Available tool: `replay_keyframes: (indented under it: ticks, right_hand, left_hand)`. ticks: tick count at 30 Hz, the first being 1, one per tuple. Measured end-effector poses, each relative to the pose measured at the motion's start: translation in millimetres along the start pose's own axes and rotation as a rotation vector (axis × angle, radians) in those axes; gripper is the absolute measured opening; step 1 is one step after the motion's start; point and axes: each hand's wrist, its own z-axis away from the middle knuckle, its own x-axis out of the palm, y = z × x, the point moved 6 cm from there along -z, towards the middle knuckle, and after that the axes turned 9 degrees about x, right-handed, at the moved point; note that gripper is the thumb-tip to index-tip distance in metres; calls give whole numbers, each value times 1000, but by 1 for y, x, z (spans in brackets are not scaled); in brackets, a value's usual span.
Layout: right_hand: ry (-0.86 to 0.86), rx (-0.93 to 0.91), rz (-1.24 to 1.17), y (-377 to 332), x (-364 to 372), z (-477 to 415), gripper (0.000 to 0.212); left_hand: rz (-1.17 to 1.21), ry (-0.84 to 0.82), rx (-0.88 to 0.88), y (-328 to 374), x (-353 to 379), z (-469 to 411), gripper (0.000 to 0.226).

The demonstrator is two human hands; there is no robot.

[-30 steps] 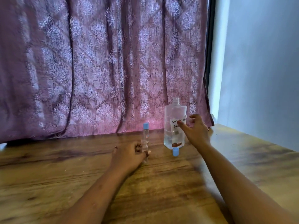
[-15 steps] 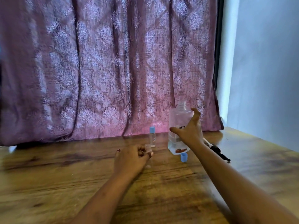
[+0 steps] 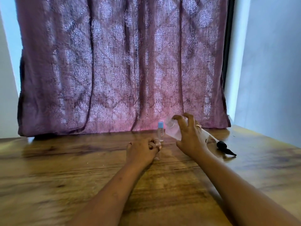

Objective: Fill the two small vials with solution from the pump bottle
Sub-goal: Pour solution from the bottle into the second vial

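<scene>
My right hand (image 3: 189, 136) grips the clear pump bottle (image 3: 172, 130) and holds it lifted off the table, tilted with its open neck to the upper left. My left hand (image 3: 141, 151) is closed around an uncapped clear vial (image 3: 157, 150) that stands on the wooden table (image 3: 81, 168). Only the vial's side and base show past my fingers. A second vial (image 3: 160, 131) with a blue cap stands upright just behind it, near the curtain. The bottle is blurred by motion.
The black pump head with its white tube (image 3: 224, 146) lies on the table to the right of my right hand. A purple patterned curtain (image 3: 122, 66) hangs along the table's far edge. A pale wall (image 3: 268, 70) rises on the right.
My right hand has closed on the pump bottle, lifted it off the table and tipped it to the left. My left hand keeps the uncapped vial in place. The loose blue cap is hidden now.
</scene>
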Motion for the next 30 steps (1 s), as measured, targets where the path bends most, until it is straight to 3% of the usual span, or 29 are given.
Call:
replay_keyframes:
  ticks: [11, 30]
  right_hand:
    - [-5, -78, 395, -1, 22, 5, 90]
    - [17, -138, 518, -13, 28, 10, 94]
  left_hand:
    - [8, -7, 38, 3, 1, -2, 30]
    - [-54, -13, 103, 6, 1, -4, 28]
